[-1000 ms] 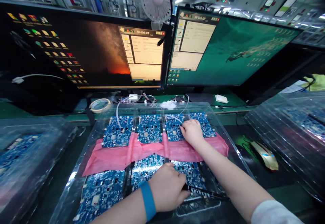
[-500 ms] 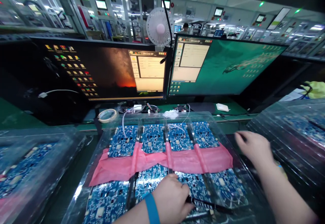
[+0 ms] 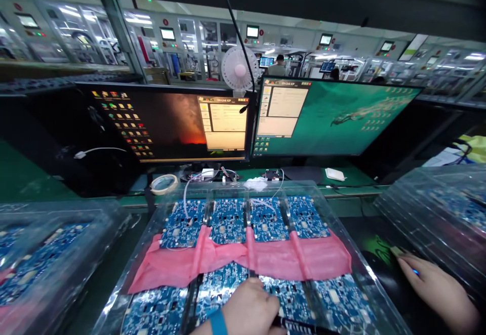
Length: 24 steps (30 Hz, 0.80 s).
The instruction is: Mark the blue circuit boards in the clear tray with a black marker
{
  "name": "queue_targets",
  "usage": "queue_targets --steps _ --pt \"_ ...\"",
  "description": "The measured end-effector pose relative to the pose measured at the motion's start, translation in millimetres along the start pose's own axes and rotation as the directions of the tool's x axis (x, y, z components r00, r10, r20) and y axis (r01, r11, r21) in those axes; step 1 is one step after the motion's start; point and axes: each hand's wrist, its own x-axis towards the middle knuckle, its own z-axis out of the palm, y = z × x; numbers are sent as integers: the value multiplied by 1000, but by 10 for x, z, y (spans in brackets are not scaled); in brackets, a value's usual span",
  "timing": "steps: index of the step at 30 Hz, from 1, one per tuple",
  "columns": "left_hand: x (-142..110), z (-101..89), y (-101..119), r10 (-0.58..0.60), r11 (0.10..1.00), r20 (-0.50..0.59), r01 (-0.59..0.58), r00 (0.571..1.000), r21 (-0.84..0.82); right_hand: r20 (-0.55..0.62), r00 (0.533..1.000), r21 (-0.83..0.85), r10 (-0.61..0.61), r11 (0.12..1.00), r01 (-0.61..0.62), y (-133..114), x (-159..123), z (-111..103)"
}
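The left hand (image 3: 248, 308) sits low over the blue circuit boards (image 3: 228, 219), its fingers bunched and pinching a black stick (image 3: 304, 324), though the stick's tip is hidden. The right hand (image 3: 436, 288) lies on a gold mouse (image 3: 398, 251), fingers pressed together on top, likely so it can work the two screens (image 3: 334, 117) ahead. The boards lie in two rows in a clear plastic tray (image 3: 266, 185). A pink sheet (image 3: 243, 259) lies between the rows, likely to keep them apart.
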Motion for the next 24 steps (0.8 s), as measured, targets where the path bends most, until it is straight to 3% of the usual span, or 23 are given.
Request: queue_targets --steps 4,7,10,13,15,17,19,20,22,24 --pt "-1 24 -28 10 1000 -5 -10 1000 6 -12 1000 -17 -6 1000 6 -40 -18 4" --pt "-4 42 -38 10 1000 -9 -10 1000 -20 -82 997 -64 7 998 -13 -202 19 -145" --pt "-13 28 -41 -2 996 3 2 1000 -86 -200 979 -75 40 996 -56 -548 126 -426" --pt "-35 -34 -41 -53 985 -14 50 999 -163 -185 982 116 29 993 -8 -1150 203 -773" --pt "-55 -89 -42 -121 971 -29 112 992 -210 -90 981 239 -170 953 187 -1678 176 -1000" --pt "-74 -140 -44 -181 955 -38 167 983 -245 3 903 325 -429 855 405 -2212 92 -1184" --pt "-88 -176 -48 -199 949 -39 183 979 -256 87 811 425 -579 758 495 -2622 5 -1297" --pt "-92 -187 -50 -191 952 -30 177 981 -251 97 786 454 -611 730 511 -2741 -20 -1320" --pt "-93 -200 -55 -159 962 1 156 987 -224 64 795 461 -603 725 512 -2762 -6 -1300" --pt "-91 -209 -59 -132 970 28 134 991 -202 -26 862 406 -506 783 471 -2489 85 -1199"
